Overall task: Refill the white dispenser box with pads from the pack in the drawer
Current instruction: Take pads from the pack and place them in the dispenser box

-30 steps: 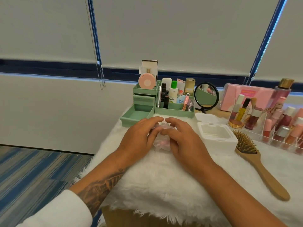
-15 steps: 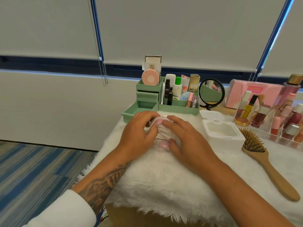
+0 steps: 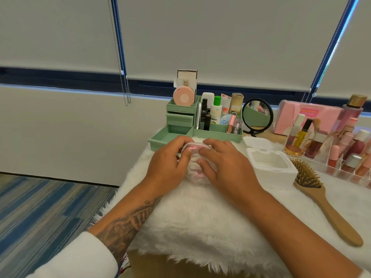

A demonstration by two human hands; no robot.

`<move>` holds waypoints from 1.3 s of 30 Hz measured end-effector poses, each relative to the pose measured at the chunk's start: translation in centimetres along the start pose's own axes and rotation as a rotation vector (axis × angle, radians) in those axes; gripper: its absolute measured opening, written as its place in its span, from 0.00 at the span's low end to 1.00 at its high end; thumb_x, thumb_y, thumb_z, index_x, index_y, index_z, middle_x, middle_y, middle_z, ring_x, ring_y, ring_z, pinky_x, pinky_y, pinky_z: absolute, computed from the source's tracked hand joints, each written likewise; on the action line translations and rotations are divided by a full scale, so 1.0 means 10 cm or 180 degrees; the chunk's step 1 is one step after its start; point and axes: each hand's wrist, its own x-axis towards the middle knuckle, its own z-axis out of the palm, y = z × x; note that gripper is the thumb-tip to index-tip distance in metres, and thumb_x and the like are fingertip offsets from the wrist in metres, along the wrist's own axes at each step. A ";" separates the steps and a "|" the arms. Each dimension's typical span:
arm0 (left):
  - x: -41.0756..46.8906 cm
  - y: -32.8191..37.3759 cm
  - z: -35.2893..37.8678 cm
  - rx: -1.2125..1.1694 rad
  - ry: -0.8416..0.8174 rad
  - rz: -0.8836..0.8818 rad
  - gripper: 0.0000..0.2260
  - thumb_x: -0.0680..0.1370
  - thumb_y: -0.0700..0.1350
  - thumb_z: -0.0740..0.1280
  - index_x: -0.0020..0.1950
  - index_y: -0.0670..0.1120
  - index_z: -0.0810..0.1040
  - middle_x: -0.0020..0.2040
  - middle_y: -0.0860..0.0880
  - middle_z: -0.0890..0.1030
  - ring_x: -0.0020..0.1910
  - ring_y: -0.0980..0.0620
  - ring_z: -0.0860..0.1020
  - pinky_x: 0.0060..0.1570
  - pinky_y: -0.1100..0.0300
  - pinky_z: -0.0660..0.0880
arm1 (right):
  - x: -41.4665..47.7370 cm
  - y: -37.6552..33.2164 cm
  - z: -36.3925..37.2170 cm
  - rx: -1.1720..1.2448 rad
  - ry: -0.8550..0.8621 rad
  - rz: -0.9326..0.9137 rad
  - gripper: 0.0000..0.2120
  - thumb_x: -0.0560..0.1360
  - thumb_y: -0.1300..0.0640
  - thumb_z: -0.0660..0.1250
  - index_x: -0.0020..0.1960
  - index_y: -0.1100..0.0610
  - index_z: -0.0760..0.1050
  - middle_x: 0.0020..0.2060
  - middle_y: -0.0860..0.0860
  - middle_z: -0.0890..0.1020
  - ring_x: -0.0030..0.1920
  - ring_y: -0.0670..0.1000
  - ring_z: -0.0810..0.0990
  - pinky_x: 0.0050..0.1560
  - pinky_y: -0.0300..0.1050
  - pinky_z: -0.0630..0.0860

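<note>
Wooden hairbrush (image 3: pixel 324 199) lies on white fur (image 3: pixel 200 227), round mirror (image 3: pixel 257 114) behind.

The white dispenser box (image 3: pixel 271 171) is left uncovered from above, its lid (image 3: pixel 258 142) laid back behind it; just right of it passage is barred by a wooden hairbrush (image 3: pixel 325 199); behind it a green organiser (image 3: pixel 217 135) and mirror (image 3: pixel 257 115) are ranged; in front of it bare fur (image 3: pixel 200 221) is left.
</note>
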 end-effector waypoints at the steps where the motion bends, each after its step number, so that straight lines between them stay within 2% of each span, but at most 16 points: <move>1: 0.00 0.00 0.00 0.0006 -0.0009 0.0016 0.06 0.84 0.48 0.62 0.57 0.55 0.77 0.47 0.57 0.82 0.46 0.56 0.81 0.42 0.51 0.80 | 0.03 0.00 0.00 -0.0087 0.0060 -0.0036 0.12 0.78 0.49 0.66 0.58 0.51 0.82 0.62 0.51 0.80 0.57 0.54 0.77 0.49 0.48 0.76; 4: 0.00 -0.01 0.00 0.0011 -0.0037 0.0043 0.06 0.84 0.48 0.63 0.58 0.54 0.78 0.49 0.58 0.82 0.47 0.56 0.81 0.43 0.51 0.80 | 0.11 -0.02 -0.02 -0.0407 0.0136 -0.0155 0.10 0.78 0.50 0.67 0.51 0.52 0.85 0.53 0.51 0.84 0.46 0.54 0.79 0.41 0.47 0.75; 8: 0.00 -0.01 0.00 -0.0012 -0.0051 0.0032 0.06 0.84 0.48 0.62 0.58 0.54 0.78 0.50 0.59 0.81 0.48 0.56 0.80 0.43 0.51 0.80 | 0.18 -0.08 -0.07 -0.0593 -0.0058 -0.0296 0.10 0.79 0.52 0.65 0.52 0.51 0.84 0.49 0.50 0.84 0.40 0.52 0.78 0.41 0.47 0.76; 13: 0.02 -0.02 0.01 0.0113 -0.0190 -0.0069 0.08 0.84 0.53 0.60 0.60 0.56 0.76 0.50 0.58 0.82 0.45 0.57 0.81 0.42 0.49 0.80 | 0.17 -0.08 -0.08 -0.0467 -0.0129 -0.0178 0.07 0.80 0.56 0.64 0.55 0.52 0.80 0.50 0.50 0.81 0.41 0.52 0.77 0.41 0.47 0.74; 17: 0.02 -0.05 0.02 0.0198 -0.0232 -0.0158 0.09 0.85 0.51 0.59 0.61 0.58 0.76 0.49 0.57 0.82 0.43 0.56 0.81 0.42 0.50 0.80 | 0.08 -0.06 -0.06 -0.0224 -0.0070 -0.0118 0.07 0.80 0.56 0.64 0.55 0.56 0.78 0.57 0.52 0.79 0.42 0.53 0.78 0.40 0.48 0.77; 19: 0.02 -0.06 0.02 0.0172 -0.0279 -0.0188 0.10 0.85 0.50 0.59 0.62 0.58 0.76 0.49 0.57 0.83 0.43 0.56 0.81 0.41 0.52 0.80 | 0.02 -0.05 -0.06 0.0001 0.0038 -0.0033 0.08 0.81 0.56 0.63 0.55 0.57 0.78 0.60 0.52 0.78 0.44 0.52 0.78 0.41 0.43 0.75; 21: 0.02 -0.04 0.01 0.0035 -0.0355 -0.0149 0.11 0.84 0.49 0.59 0.63 0.58 0.77 0.50 0.58 0.82 0.44 0.57 0.81 0.40 0.56 0.79 | -0.02 -0.03 -0.04 0.0235 0.0171 0.0084 0.08 0.82 0.55 0.62 0.55 0.56 0.77 0.59 0.50 0.77 0.44 0.50 0.78 0.41 0.39 0.73; 25: 0.00 -0.01 0.02 0.0065 -0.0448 0.0032 0.12 0.79 0.51 0.64 0.62 0.59 0.77 0.53 0.60 0.81 0.49 0.59 0.79 0.44 0.56 0.79 | -0.05 -0.01 -0.01 0.0501 0.0364 0.0273 0.05 0.82 0.54 0.61 0.54 0.54 0.74 0.57 0.46 0.75 0.45 0.46 0.76 0.41 0.44 0.77; 29: 0.01 -0.05 0.04 0.0053 -0.0347 0.0052 0.10 0.82 0.50 0.64 0.62 0.59 0.77 0.54 0.60 0.81 0.52 0.58 0.79 0.48 0.50 0.80 | -0.06 0.01 0.00 0.0467 0.0258 0.0161 0.09 0.78 0.51 0.65 0.56 0.53 0.76 0.58 0.46 0.76 0.52 0.46 0.74 0.47 0.43 0.77; 32: -0.01 -0.03 0.03 0.0124 -0.0373 0.0082 0.12 0.79 0.51 0.64 0.62 0.58 0.78 0.53 0.60 0.80 0.51 0.58 0.79 0.47 0.51 0.80 | -0.05 0.03 0.03 0.0420 0.0253 0.0245 0.10 0.76 0.52 0.69 0.56 0.53 0.81 0.60 0.47 0.77 0.57 0.48 0.74 0.50 0.42 0.75; 35: -0.01 0.00 0.02 0.0315 -0.0400 0.0011 0.14 0.75 0.52 0.64 0.59 0.58 0.78 0.51 0.60 0.80 0.48 0.58 0.77 0.45 0.53 0.79 | -0.05 0.05 -0.02 0.0605 0.0592 0.0221 0.08 0.76 0.55 0.70 0.54 0.55 0.81 0.57 0.48 0.78 0.57 0.49 0.73 0.52 0.40 0.70; 37: 0.00 0.01 0.02 0.0367 -0.0404 -0.0010 0.14 0.74 0.54 0.65 0.60 0.58 0.77 0.52 0.60 0.79 0.48 0.58 0.77 0.45 0.55 0.78 | -0.06 0.06 -0.10 0.0786 0.0814 0.0154 0.07 0.78 0.54 0.68 0.54 0.55 0.80 0.52 0.47 0.79 0.54 0.47 0.74 0.52 0.40 0.70; 39: 0.01 0.02 0.02 0.0484 -0.0314 0.0134 0.17 0.75 0.58 0.66 0.63 0.56 0.75 0.56 0.60 0.78 0.53 0.57 0.76 0.48 0.58 0.75 | -0.06 0.10 -0.20 0.0959 0.0923 0.0221 0.08 0.79 0.53 0.66 0.55 0.54 0.79 0.47 0.43 0.78 0.48 0.44 0.74 0.49 0.38 0.71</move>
